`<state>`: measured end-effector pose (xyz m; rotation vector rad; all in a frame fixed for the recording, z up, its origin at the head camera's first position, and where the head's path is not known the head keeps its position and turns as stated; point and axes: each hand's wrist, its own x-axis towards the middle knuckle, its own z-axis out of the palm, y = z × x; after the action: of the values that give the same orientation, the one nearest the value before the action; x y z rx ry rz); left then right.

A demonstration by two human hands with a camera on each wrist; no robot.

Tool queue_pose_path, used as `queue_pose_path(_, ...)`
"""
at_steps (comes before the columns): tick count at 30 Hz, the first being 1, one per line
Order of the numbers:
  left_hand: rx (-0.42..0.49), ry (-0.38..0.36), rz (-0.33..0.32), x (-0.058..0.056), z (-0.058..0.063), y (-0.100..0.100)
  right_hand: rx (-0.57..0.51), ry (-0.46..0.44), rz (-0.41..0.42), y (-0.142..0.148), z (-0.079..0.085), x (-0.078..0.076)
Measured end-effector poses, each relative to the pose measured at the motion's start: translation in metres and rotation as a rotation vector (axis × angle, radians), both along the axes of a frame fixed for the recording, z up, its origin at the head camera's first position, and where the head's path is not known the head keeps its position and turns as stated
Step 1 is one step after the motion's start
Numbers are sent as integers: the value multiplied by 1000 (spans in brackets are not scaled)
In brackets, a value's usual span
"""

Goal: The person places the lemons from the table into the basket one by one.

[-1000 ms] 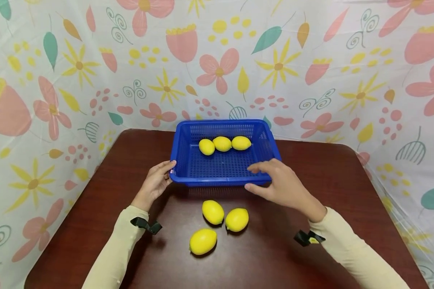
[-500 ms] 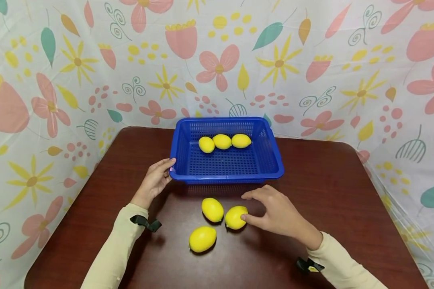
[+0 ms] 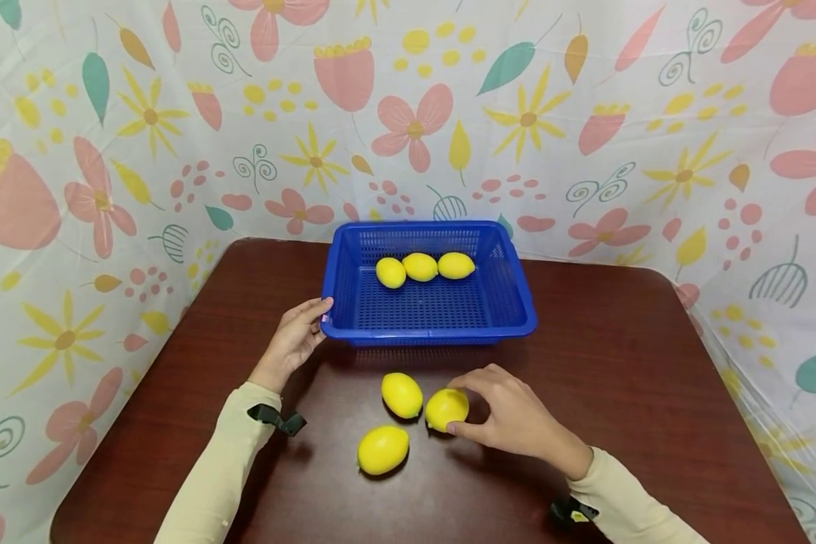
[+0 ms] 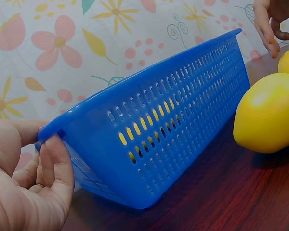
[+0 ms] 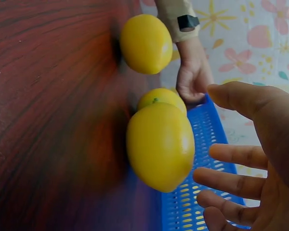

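A blue plastic basket (image 3: pixel 428 332) stands on the table with three lemons (image 3: pixel 421 267) lined up inside near its back wall. My left hand (image 3: pixel 292 344) pinches the basket's left rim between thumb and fingers, as the left wrist view also shows for this hand (image 4: pixel 33 183). In front of the basket lie three loose lemons: a rear left one (image 3: pixel 403 395), a right one (image 3: pixel 446 409) and a front one (image 3: pixel 383 449). My right hand (image 3: pixel 517 415) spreads thumb and fingers beside the right lemon; in the right wrist view a gap separates its fingers from that lemon (image 5: pixel 161 147).
The dark brown wooden table (image 3: pixel 619 363) extends on both sides of the basket. A floral-print cloth (image 3: pixel 551 121) hangs behind and along the sides. Each forearm wears a pale sleeve and a black wrist strap (image 3: pixel 276 419).
My right hand has come down from the basket's front right corner towards me and left, to the right-hand loose lemon. My left hand has stayed on the rim.
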<state>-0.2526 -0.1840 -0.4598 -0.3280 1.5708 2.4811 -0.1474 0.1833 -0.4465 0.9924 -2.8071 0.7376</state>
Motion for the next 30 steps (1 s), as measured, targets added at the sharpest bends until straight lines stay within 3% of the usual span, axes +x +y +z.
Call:
queue_pose_path(13, -3, -2, 5, 0, -1, 1, 42, 6, 19, -4, -11, -5)
queue_pose_path(23, -6, -5, -2, 0, -2, 0, 84, -80, 34, -4, -18, -9)
queue_pose_path(30, -7, 1, 2, 0, -1, 0, 75, -48, 43, -4, -22, -10)
